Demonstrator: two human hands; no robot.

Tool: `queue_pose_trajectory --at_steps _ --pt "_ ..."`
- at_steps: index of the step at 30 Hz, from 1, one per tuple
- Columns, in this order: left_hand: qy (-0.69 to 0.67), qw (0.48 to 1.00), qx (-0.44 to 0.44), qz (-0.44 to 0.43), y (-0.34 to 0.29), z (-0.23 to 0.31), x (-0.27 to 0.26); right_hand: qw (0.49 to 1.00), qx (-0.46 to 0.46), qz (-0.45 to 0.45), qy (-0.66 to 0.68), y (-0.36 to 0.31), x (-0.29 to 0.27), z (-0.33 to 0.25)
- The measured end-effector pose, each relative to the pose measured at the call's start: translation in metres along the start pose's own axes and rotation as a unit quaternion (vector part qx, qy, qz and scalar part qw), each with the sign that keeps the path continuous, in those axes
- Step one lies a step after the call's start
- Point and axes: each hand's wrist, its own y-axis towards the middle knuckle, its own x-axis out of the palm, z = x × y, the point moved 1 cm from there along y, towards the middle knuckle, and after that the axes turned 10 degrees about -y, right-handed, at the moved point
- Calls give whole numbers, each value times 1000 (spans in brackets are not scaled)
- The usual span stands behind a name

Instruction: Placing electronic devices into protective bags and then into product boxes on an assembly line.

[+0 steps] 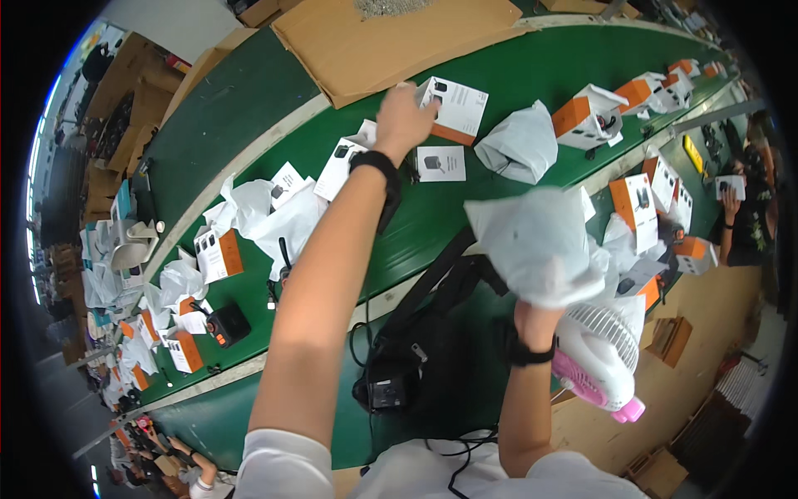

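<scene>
With my left hand (403,121) I grip the left edge of a white and orange box (459,108) on the green bench, thumb bent over its printed face. A small white printed card or booklet (440,164) lies just below that box. A white plastic bag (532,237), puffed out, covers most of my right hand (544,287), which is closed on it; its fingers are largely hidden. What the bag contains, if anything, does not show. Another white bag (519,143) rests between the box and an opened box (588,121).
A large cardboard sheet (382,50) lies at the far side. Boxes, bags and a black device (226,324) crowd the bench left. A white and pink fan (598,353) stands beside my right wrist. A black strapped bag (391,374) lies before me. A co-worker's hand (731,204) shows at right.
</scene>
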Motion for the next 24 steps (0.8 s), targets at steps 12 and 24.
queue_pose_trajectory --at_steps 12,24 --pt "250 940 156 -173 -129 73 -65 970 128 -202 38 -44 -13 -32" --pt "-275 934 -135 -183 -309 -41 -145 773 -187 -566 -216 -74 139 24"
